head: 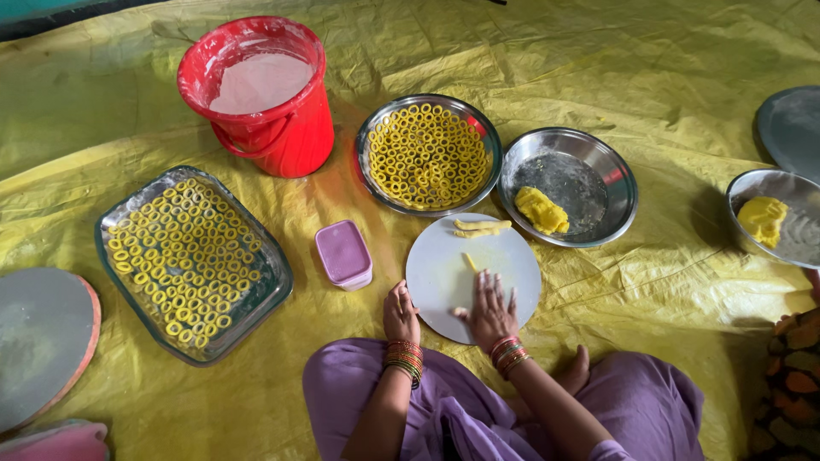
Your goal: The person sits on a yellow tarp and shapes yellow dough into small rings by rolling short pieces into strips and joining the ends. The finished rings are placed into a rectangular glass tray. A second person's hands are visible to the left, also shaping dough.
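My right hand [490, 309] lies flat, fingers spread, on a round grey board [444, 273], with a thin strand of yellow dough [470, 261] showing just past the fingertips. Two more dough rolls [481, 227] rest on the board's far edge. My left hand [400, 312] rests curled at the board's left rim, holding nothing that I can see. Beyond the board stands a steel plate [376, 128] full of yellow dough rings [427, 155]. A second steel plate [619, 183] to its right holds a lump of yellow dough [541, 210].
A glass tray [272, 263] of dough rings lies at left, a small lilac box [343, 253] beside it. A red bucket [286, 128] holds white powder. Another steel bowl [799, 235] with dough and a plate [790, 128] sit at right. A round board [43, 341] lies far left. Yellow sheet [649, 77] underneath.
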